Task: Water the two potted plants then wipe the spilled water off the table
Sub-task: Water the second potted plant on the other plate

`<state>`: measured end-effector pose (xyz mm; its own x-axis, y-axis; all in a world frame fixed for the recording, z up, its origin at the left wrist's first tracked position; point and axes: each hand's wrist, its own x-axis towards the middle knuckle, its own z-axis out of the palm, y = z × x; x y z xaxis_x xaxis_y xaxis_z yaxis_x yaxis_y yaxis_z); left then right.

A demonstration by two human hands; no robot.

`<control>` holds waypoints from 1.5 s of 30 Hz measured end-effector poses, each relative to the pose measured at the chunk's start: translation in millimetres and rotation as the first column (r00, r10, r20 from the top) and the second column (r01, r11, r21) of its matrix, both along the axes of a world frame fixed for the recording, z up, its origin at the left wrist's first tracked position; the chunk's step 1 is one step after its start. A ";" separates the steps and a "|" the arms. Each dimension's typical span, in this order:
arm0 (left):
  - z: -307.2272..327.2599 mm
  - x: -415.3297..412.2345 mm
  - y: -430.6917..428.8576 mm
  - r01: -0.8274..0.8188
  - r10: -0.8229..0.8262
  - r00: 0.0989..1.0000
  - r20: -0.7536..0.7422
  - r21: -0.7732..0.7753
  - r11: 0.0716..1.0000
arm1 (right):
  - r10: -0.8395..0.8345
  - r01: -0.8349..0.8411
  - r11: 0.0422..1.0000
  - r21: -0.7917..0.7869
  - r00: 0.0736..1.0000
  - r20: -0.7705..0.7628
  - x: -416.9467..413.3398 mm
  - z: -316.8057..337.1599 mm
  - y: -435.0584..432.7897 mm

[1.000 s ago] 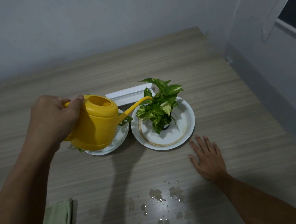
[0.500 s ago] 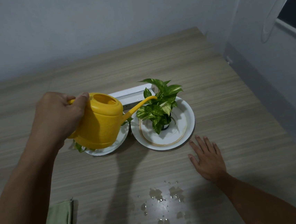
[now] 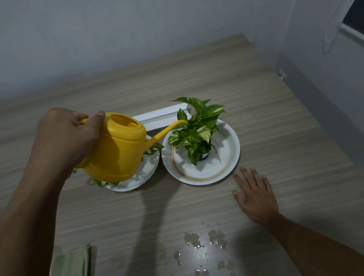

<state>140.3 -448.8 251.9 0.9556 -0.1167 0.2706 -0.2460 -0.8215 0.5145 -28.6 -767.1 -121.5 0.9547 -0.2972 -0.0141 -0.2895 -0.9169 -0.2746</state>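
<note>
Landmark: the right-hand plant point(image 3: 194, 127), standing in a small dark pot on a white plate point(image 3: 233, 153).

Left hand point(image 3: 65, 138) clenched round the handle of the yellow watering can point(image 3: 117, 153); can tipped toward the landmark plant; spout tip point(image 3: 184, 122) now in among its upper leaves. Over the last second the can has risen and swung toward this plant, the spout tip travelling from the leaf edge into the foliage; no stream can be made out in this view, so whether water is flowing cannot be told.

Second plant sits on its own plate point(image 3: 136, 180) just left of the landmark, mostly hidden behind the can body; only a few leaves point(image 3: 154, 148) show.

Right hand point(image 3: 255, 195) lies flat on the table point(image 3: 274, 117), near side of the landmark's plate and slightly to its right; fingers spread, grasping nothing; unmoved across the frames.

Spilled water point(image 3: 198, 245) lies in scattered drops well toward the viewer from the landmark; folded green cloth point(image 3: 71, 275) further left of that, untouched.

Judgement: watering of the right-hand plant is in hand; wiping not yet begun; spout close among leaves, so a steady tilt should limit fresh splashes.
</note>
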 end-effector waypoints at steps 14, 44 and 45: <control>8.3 5.9 -5.1 0.002 -0.003 1.000 0.012 0.082 0.997 | 0.004 -0.004 1.000 -0.018 1.000 -0.005 1.3 -4.9 -2.1; 21.0 10.4 -26.5 0.031 -0.046 0.996 0.072 0.196 0.980 | 0.004 -0.005 1.000 -0.016 0.998 -0.058 1.7 -5.5 -3.1; 20.6 10.4 -26.3 0.032 -0.047 0.996 0.076 0.195 0.980 | 0.002 -0.002 1.000 -0.013 0.998 -0.056 2.2 -5.3 -2.9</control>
